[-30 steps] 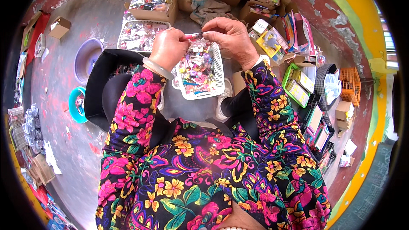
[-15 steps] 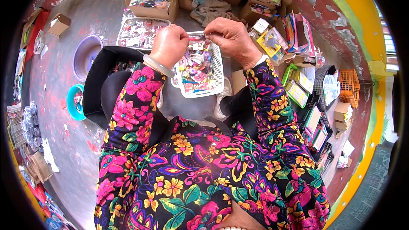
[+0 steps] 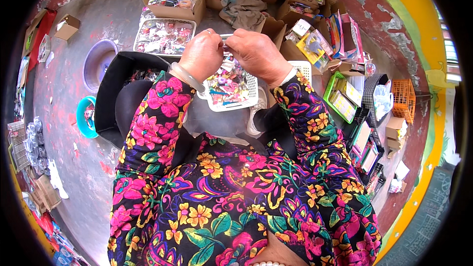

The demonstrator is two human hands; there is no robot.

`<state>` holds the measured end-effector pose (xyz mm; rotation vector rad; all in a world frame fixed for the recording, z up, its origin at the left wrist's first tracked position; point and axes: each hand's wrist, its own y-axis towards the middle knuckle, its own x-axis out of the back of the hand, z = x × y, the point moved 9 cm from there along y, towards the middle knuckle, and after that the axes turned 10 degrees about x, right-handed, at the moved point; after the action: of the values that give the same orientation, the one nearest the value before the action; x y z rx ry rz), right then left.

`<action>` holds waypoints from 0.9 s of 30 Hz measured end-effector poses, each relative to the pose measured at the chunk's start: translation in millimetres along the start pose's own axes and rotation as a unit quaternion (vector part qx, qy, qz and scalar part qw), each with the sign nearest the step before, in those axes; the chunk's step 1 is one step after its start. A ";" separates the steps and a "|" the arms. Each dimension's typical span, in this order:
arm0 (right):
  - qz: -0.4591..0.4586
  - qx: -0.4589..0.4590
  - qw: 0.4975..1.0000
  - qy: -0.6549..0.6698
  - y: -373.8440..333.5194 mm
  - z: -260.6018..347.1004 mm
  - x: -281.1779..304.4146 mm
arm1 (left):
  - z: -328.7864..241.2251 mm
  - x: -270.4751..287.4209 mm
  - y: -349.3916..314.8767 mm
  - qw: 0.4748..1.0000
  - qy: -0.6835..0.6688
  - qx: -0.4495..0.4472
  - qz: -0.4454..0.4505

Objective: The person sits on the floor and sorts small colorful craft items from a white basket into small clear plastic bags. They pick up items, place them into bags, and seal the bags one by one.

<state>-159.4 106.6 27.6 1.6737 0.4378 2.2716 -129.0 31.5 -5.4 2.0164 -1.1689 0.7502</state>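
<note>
My left hand (image 3: 201, 55) and my right hand (image 3: 259, 55) are drawn close together over the far part of a white perforated plastic basket (image 3: 252, 92). Both are closed in a pinch, fingertips almost meeting. Whatever they hold is small and mostly hidden by the fingers. Inside the basket lies a jumble of small colourful pieces (image 3: 227, 88), pink, purple and yellow among them. A pale bangle (image 3: 189, 78) circles my left wrist.
Beyond my left hand stand another white basket (image 3: 165, 35) of small packets and a cardboard box (image 3: 197, 10). A black bin (image 3: 111, 93), purple basin (image 3: 98, 64) and turquoise tub (image 3: 86, 118) are on the left. A green basket (image 3: 331, 86) and cartons line the right.
My hands have come closer together and slightly lower. My right hand shifted left, and the small reddish thing seen between the fingers is now hidden.
</note>
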 end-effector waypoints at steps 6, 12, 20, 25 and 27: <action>-0.073 -0.057 0.995 0.028 -0.7 -7.2 4.1 | 14.2 -2.1 2.8 0.997 -0.045 0.060 0.025; -0.139 -0.006 0.989 0.043 -2.3 -7.0 20.7 | 21.4 12.8 5.3 0.992 -0.058 0.108 0.002; -0.120 0.034 0.992 0.012 -0.5 -0.1 14.2 | 20.7 10.4 4.7 0.993 -0.052 0.107 0.005; -0.097 0.061 0.993 -0.021 2.1 9.8 15.6 | 30.3 11.0 4.8 0.978 -0.115 0.170 0.033; -0.092 0.063 0.993 -0.031 3.3 11.8 16.0 | 28.5 11.1 4.8 0.983 -0.100 0.152 0.032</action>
<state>-152.9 110.9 46.2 1.6805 0.7026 2.0939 -124.5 1.8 -12.9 2.3610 -1.3028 0.8125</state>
